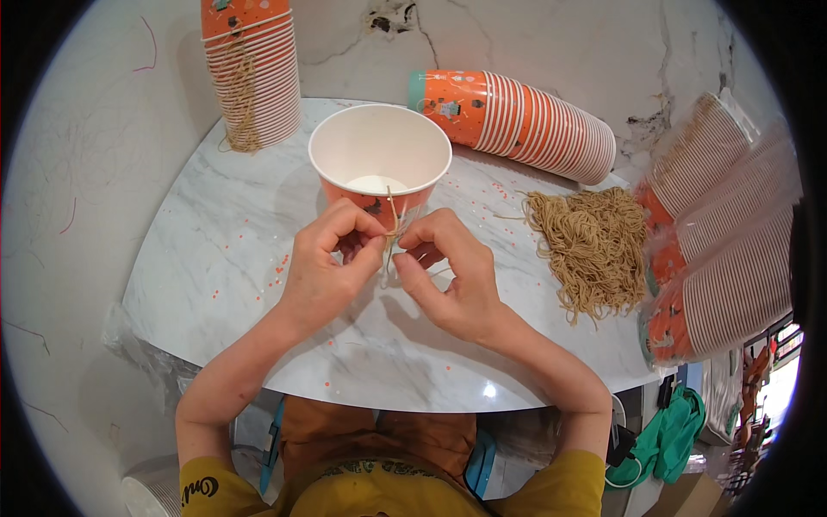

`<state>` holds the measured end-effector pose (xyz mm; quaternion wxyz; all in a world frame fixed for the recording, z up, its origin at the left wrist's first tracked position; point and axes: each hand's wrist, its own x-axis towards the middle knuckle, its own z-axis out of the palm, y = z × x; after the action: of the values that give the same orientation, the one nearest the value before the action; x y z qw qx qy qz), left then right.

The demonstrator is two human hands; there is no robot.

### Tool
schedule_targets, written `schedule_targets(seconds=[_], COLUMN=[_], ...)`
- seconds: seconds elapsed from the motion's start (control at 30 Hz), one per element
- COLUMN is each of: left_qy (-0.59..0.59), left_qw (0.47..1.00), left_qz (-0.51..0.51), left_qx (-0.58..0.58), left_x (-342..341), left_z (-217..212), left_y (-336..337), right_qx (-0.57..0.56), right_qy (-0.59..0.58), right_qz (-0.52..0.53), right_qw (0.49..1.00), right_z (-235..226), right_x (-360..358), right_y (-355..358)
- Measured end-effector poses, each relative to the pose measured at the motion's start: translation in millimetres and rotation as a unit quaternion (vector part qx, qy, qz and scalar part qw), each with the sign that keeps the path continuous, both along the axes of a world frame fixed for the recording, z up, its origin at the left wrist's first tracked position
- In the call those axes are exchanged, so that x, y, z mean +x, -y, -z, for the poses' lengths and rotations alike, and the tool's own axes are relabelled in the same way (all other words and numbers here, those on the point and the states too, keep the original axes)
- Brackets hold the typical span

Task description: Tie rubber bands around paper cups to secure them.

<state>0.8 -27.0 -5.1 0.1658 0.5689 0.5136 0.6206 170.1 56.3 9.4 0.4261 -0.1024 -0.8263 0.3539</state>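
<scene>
An orange paper cup [380,159] with a white inside stands upright on the marble table [215,258], just beyond my hands. A thin tan string [392,222] runs down over its near rim. My left hand [327,263] pinches the string from the left, fingertips against the cup's near side. My right hand [448,276] pinches the same string from the right, thumb and forefinger closed on it. Both hands meet in front of the cup.
A pile of tan strings [590,246] lies on the table to the right. A sleeve of stacked orange cups [517,125] lies on its side behind. Another stack [254,73] stands at back left with strings hanging. Bagged cup stacks [724,250] sit at the right edge.
</scene>
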Motion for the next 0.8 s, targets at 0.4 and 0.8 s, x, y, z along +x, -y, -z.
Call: schedule_targets(seconds=[0.4,0.8], left_qy=[-0.203,-0.194], left_qw=[0.971,0.973], left_qz=[-0.061,-0.06], left_qx=[0.112,0.113], left_x=[4,6], left_z=[-5,-5], left_y=[0,-1], right_qx=[-0.244,-0.445], right_qy=[0.008,0.063], right_qz=[-0.009,-0.173], right_qw=[0.97,0.876], right_z=[9,-4], right_x=[-3,8], right_y=[2,-26])
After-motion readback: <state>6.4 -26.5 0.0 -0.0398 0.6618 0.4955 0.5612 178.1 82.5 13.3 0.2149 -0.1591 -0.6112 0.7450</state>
